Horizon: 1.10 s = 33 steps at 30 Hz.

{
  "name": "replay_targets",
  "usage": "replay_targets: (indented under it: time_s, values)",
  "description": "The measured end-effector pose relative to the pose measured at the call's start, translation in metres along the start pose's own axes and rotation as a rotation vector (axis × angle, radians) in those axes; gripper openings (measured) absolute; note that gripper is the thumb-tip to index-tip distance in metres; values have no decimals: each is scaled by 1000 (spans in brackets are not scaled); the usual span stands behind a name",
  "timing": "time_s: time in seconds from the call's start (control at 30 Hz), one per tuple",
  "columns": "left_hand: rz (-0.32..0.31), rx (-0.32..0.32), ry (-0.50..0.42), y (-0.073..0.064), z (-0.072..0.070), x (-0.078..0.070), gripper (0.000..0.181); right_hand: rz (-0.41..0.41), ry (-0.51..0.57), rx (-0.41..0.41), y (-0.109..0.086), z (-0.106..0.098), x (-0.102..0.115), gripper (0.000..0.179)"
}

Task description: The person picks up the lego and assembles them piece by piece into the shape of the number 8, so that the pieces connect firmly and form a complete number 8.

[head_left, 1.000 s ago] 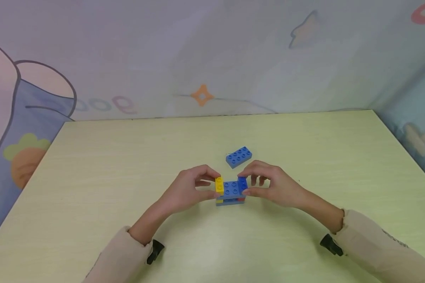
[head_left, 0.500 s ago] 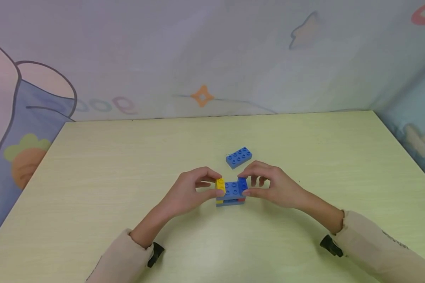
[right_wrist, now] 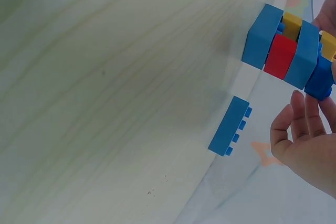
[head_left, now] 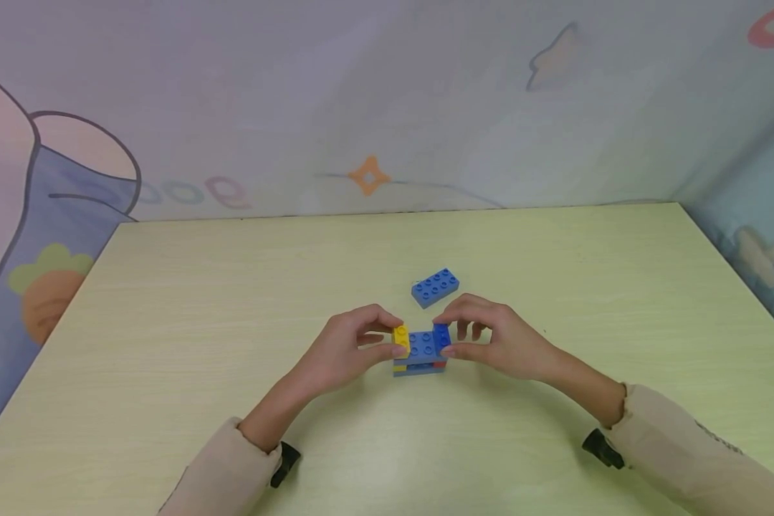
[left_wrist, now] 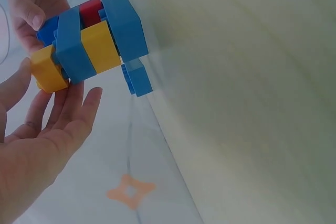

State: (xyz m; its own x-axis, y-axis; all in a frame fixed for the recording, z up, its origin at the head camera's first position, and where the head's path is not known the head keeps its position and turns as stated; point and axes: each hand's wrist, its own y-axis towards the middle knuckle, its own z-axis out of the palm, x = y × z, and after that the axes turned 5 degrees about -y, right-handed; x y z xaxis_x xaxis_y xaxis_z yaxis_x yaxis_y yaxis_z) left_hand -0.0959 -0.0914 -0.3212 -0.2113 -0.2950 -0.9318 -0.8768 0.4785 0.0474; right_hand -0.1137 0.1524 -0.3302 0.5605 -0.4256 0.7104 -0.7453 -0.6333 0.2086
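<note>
A stack of toy building bricks stands on the table, with a long blue brick (left_wrist: pixel 129 24) at the bottom. On it sit a yellow brick (left_wrist: pixel 100 47) at the left end and a red brick (right_wrist: pixel 281 56) at the right. Another long blue brick (head_left: pixel 422 345) bridges these two. My left hand (head_left: pixel 338 352) pinches a small yellow brick (head_left: pixel 400 340) at the left end of the stack's top. At the opposite end, my right hand (head_left: pixel 506 340) pinches a small dark blue brick (head_left: pixel 441 338). Studs of the bridging brick show between them.
Beyond the stack lies a separate long blue brick (head_left: pixel 435 288), set at an angle on the pale wooden table (head_left: pixel 232 287). A printed cloth backdrop (head_left: pixel 264 107) rises behind the table's far edge.
The left hand and its yellow brick shifted slightly to the right over the first half second, then stayed nearly still. The right hand and the stack hold their places.
</note>
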Motion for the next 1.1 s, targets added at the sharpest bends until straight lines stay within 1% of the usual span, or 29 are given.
replay_targets:
  time_s: [0.2, 0.53, 0.67, 0.83, 0.9, 0.97, 1.1]
  values:
    - [5, -2, -24, -1, -1, 1, 23, 3, 1, 3, 0, 0, 0, 32]
    - [-17, -10, 25, -1, -1, 3, 22, 12, -16, 2, 0, -1, 1, 33]
    - [-10, -10, 30, -1, 0, 4, 22, 26, -3, 26, 1, -2, 1, 34]
    - [-3, -9, 28, 0, 0, 6, 23, 78, 61, 100, 7, -10, -4, 28]
    - [2, -5, 29, 0, -1, 6, 23, 98, 60, 118, 11, -14, -8, 26]
    - [4, -4, 25, 0, -1, 7, 23, 118, 38, 120, 14, -18, -12, 25]
    - [4, -5, 23, 0, 0, 7, 23, 167, -35, 88, 20, -26, -22, 26]
